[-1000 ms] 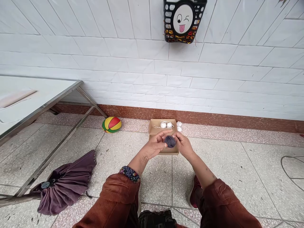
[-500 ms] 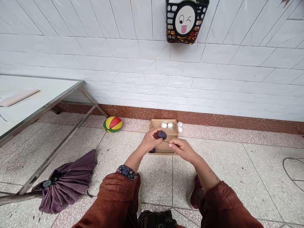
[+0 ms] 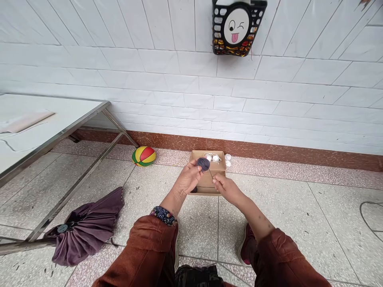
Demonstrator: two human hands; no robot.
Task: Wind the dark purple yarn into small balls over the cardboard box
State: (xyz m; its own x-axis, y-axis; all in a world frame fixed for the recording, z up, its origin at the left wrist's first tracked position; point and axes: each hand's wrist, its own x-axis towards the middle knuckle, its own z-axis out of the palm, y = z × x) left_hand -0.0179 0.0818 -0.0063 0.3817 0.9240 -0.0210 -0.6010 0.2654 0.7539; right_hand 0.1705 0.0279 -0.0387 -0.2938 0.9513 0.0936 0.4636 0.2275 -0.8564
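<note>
Dark yarn ball (image 3: 203, 164) shifted leftward, right hand (image 3: 228, 188) drawn off it, strand (image 3: 211, 174) now stretched between, seemingly taut

Rust-brown sleeves (image 3: 146, 243), dark floral cuff (image 3: 164, 215) on the left, dark red shoes (image 3: 247, 244), pale soles (image 3: 240, 254)

Loads of room right of the right hand (image 3: 227, 189): open floor (image 3: 287, 211) till a wire loop (image 3: 362, 215) way out. Left is tighter: off past the left hand (image 3: 186, 180) you've got a toy ball (image 3: 144, 156), a purple umbrella (image 3: 91, 229) and a table (image 3: 68, 109). Beyond both hands, the wall (image 3: 269, 111) blocks things behind the box (image 3: 211, 182). Between them, a strand (image 3: 211, 173) off the dark yarn ball (image 3: 203, 164) crosses the gap.
</note>
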